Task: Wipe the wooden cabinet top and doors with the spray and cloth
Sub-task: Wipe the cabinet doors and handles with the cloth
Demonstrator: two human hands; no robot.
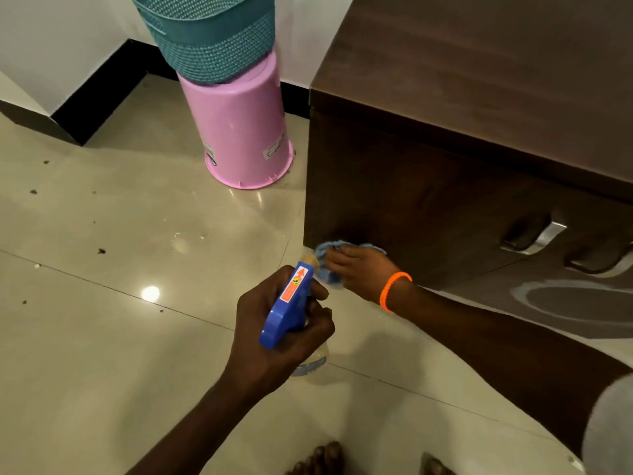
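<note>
The dark wooden cabinet [428,186] fills the upper right, its top and front door in view. My right hand [359,270], with an orange band on the wrist, presses a light blue cloth [330,255] against the bottom left corner of the door. My left hand [277,334] grips a spray bottle [289,303] with a blue trigger head and a clear body, held upright over the floor just left of the cloth, nozzle toward the cabinet.
An upturned pink bucket [243,132] with a teal woven basket [209,32] on it stands by the cabinet's left side. Metal handles [544,234] sit on the door to the right. Glossy tiled floor [102,269] carries small dark crumbs. My bare toes [325,457] show at the bottom.
</note>
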